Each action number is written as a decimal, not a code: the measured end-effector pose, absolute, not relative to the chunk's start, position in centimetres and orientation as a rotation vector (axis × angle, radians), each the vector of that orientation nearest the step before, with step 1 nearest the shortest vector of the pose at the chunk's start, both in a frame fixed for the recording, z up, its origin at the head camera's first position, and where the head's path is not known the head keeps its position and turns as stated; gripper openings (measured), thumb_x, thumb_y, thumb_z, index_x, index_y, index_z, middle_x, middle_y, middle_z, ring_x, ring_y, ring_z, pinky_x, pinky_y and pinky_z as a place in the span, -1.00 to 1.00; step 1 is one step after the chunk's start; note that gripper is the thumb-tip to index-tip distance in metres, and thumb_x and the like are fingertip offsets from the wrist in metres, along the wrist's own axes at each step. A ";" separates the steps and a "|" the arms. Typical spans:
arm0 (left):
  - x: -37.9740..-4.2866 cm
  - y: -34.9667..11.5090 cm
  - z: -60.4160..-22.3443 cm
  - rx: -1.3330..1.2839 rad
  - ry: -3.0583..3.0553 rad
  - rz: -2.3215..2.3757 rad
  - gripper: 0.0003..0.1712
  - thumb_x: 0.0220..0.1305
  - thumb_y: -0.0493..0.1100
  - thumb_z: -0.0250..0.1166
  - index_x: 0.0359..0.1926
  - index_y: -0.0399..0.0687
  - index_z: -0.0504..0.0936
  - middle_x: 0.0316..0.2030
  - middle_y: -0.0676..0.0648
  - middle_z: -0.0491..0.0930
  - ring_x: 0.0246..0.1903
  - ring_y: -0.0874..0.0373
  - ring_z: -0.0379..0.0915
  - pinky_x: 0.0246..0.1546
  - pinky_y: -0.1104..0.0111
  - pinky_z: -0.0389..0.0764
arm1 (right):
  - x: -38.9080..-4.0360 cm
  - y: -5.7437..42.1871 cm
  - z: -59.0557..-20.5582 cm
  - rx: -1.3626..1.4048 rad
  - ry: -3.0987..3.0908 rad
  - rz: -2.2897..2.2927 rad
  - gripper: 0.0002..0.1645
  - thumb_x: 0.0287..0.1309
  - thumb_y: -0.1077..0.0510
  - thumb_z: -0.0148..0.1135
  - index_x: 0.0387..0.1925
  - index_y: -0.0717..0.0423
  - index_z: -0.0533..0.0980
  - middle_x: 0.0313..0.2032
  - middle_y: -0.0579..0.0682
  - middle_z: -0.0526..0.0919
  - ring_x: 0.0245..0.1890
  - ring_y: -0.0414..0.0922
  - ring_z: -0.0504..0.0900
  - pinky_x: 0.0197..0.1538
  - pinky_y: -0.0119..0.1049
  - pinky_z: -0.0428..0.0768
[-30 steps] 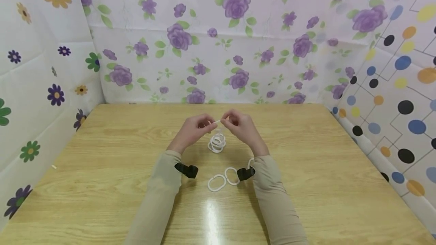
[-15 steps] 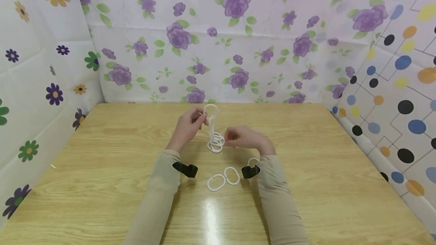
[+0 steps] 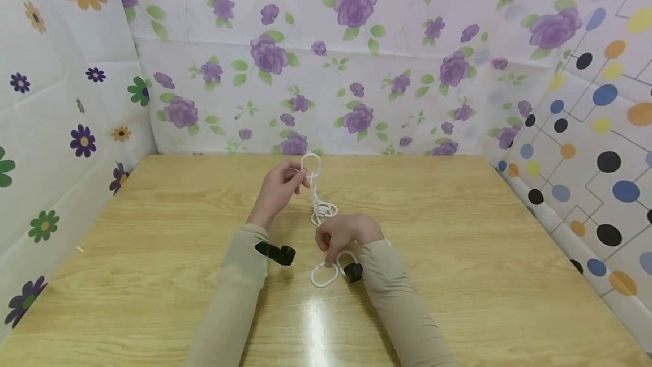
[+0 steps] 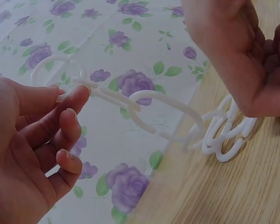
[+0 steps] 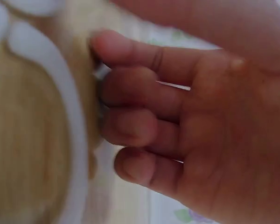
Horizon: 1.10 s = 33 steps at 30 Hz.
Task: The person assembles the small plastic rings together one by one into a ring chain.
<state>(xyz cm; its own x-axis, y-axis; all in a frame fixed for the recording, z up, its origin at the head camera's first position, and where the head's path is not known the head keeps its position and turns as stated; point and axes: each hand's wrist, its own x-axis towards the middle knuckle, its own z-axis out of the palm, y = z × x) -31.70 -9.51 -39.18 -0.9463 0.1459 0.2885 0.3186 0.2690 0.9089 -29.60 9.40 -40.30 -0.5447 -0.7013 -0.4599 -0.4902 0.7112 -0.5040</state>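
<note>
- the left hand (image 3: pixel 277 188) is raised over the far part of the wooden table (image 3: pixel 153 299), its forearm slanting inward and forward, the wrist lifted off the wood.
- its thumb and index finger pinch the upper end of a white chain (image 3: pixel 313 187); in the left wrist view the other fingers are loosely bent and slightly spread.
- the chain's top link stands upright above the pinch, and more links trail down from it to a small white heap (image 3: pixel 328 206) on the table, between the hands and just behind the right one.
- the right hand (image 3: pixel 351 232) is lower and nearer the person, back of the hand upward, wrist bent so the fingertips point down and in.
- its fingers are half bent and close together, with nothing seen between them.
- a fingertip is right at the far edge of an oval white link (image 3: pixel 322 286) lying flat; whether they touch, i cannot tell.
- a second white link (image 3: pixel 346 252) lies beside that one, partly behind the black wrist camera (image 3: pixel 353 272).
- tan sleeves (image 3: pixel 231 282) cover both forearms.
</note>
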 end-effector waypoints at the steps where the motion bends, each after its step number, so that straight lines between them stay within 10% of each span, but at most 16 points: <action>1: -31.7 -9.5 -39.1 -0.441 -2.386 -1.758 -0.76 0.43 -0.09 0.14 -0.11 -0.19 0.54 -0.40 -0.20 0.68 -0.52 0.13 0.42 -0.42 0.40 0.39 | -29.6 9.3 -40.3 -0.893 2.272 -0.417 -0.75 -0.07 0.21 0.48 -0.41 0.12 0.51 -0.54 -0.20 0.44 -0.50 -0.29 0.37 -0.38 -0.47 0.34; 10: -31.2 -9.3 -38.5 -0.462 -2.434 -1.755 -0.73 0.44 -0.12 0.13 -0.10 -0.28 0.52 -0.31 -0.41 0.64 -0.47 -0.12 0.43 -0.46 0.43 0.34 | -30.1 9.7 -40.1 -0.957 2.311 -0.422 -0.90 -0.02 0.33 0.36 -0.52 0.15 0.57 -0.58 -0.22 0.45 -0.54 -0.34 0.35 -0.39 -0.54 0.31; 24: -31.4 -9.3 -39.1 -0.493 -2.477 -1.706 -0.79 0.44 -0.10 0.12 -0.14 -0.18 0.52 -0.38 -0.29 0.65 -0.54 0.15 0.38 -0.46 0.41 0.38 | -30.3 10.6 -39.9 -1.063 2.385 -0.447 -0.98 0.13 0.24 0.24 -0.35 0.11 0.57 -0.40 -0.14 0.58 -0.38 -0.32 0.44 -0.22 -0.49 0.43; 33: -31.4 -9.2 -39.2 -0.508 -2.494 -1.684 -0.82 0.43 -0.12 0.13 -0.16 -0.16 0.50 -0.40 -0.29 0.65 -0.51 -0.01 0.42 -0.45 0.40 0.39 | -30.8 11.5 -40.0 -0.979 2.426 -0.718 -0.95 0.36 0.25 0.07 -0.22 0.18 0.41 -0.46 -0.01 0.56 -0.51 -0.26 0.50 -0.37 -0.47 0.46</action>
